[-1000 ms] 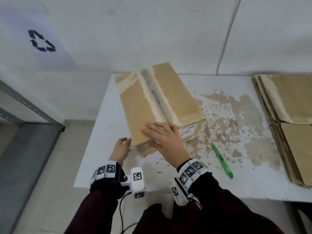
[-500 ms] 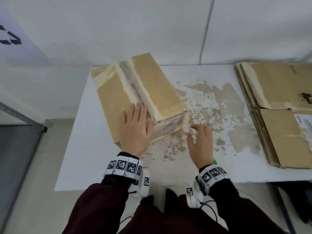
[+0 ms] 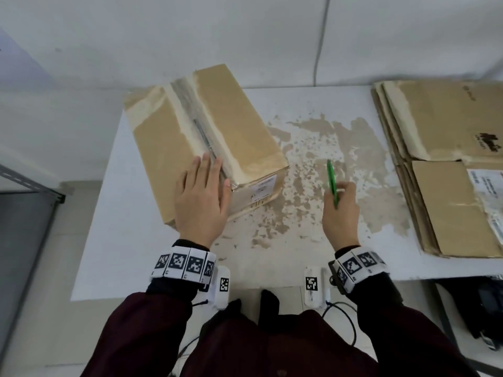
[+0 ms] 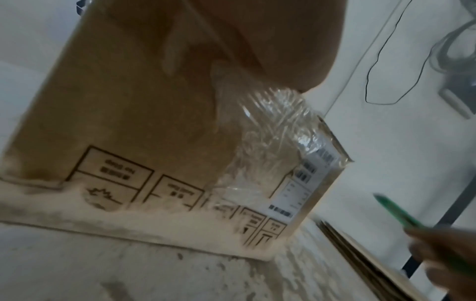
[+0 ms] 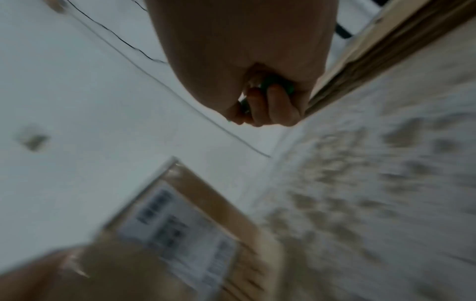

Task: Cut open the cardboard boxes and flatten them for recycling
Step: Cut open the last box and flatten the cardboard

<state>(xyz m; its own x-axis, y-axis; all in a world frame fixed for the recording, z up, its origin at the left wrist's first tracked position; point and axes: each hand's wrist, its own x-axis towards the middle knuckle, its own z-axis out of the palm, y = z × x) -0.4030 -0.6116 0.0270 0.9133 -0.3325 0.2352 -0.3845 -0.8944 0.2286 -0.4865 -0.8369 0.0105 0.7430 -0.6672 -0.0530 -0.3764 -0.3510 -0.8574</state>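
A sealed brown cardboard box [image 3: 217, 131] with a taped centre seam lies on the white table [image 3: 109, 213], left of centre. My left hand [image 3: 202, 197] lies flat on its near end with straight fingers. The left wrist view shows the box's near face [image 4: 141, 132] with clear tape and a label. My right hand [image 3: 340, 210] is to the right of the box, raised off the table, fingers curled round a green cutter [image 3: 332, 183] whose tip points away from me. The cutter [image 5: 268, 85] shows between the curled fingers in the blurred right wrist view.
A stack of flattened cardboard [image 3: 449, 159] lies along the table's right side. The tabletop has a worn brown patch [image 3: 326, 159] between box and stack. A wall runs behind the table; a grey metal shelf frame [image 3: 27, 183] stands on the left.
My left hand has come onto the top of the box in place of the right. My right hand moved right, picked the green cutter off the table and lifted it.
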